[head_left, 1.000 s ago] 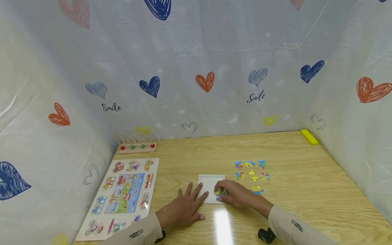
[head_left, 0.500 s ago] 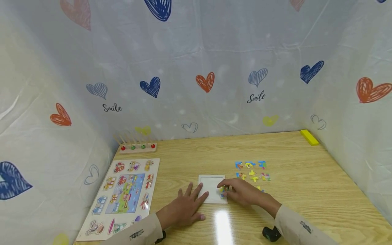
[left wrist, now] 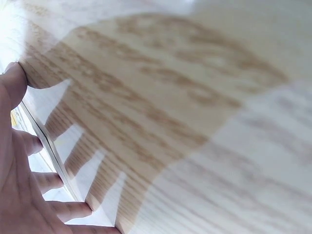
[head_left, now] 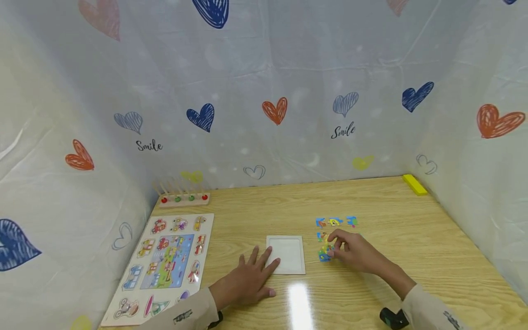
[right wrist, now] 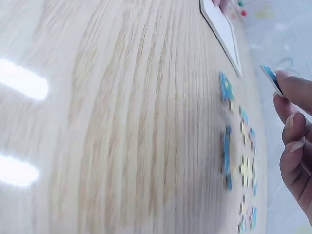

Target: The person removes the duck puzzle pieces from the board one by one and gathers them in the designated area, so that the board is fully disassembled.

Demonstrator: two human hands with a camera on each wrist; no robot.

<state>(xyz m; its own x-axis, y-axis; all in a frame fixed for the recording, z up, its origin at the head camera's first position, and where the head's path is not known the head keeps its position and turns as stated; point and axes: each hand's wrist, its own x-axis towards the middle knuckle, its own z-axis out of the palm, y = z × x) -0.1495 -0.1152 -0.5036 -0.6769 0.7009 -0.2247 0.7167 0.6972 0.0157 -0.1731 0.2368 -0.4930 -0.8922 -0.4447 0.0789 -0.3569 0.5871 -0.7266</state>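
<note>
A small white square puzzle tray (head_left: 285,262) lies on the table with no pieces in it. My left hand (head_left: 250,280) rests with spread fingers over its left edge; the left wrist view shows these fingers (left wrist: 70,210) straight along the rim. To the tray's right, my right hand (head_left: 358,253) pinches a blue-edged jigsaw piece (right wrist: 271,79) between thumb and forefinger, held above the table. Beneath and around that hand lie several loose jigsaw pieces (head_left: 334,222), one of them a blue corner piece (right wrist: 226,87). The hand hides part of this group in the head view.
A peg puzzle board (head_left: 167,261) with vehicle pictures lies at the left. Behind it stands a wooden peg rack (head_left: 184,200) with red and green beads. A yellow block (head_left: 415,184) sits at the back right. Heart-printed sheeting (head_left: 231,151) borders the wooden table.
My right hand has moved right, from the tray's lower right corner to above the loose pieces, carrying the pinched jigsaw piece. The left hand has stayed on the tray.
</note>
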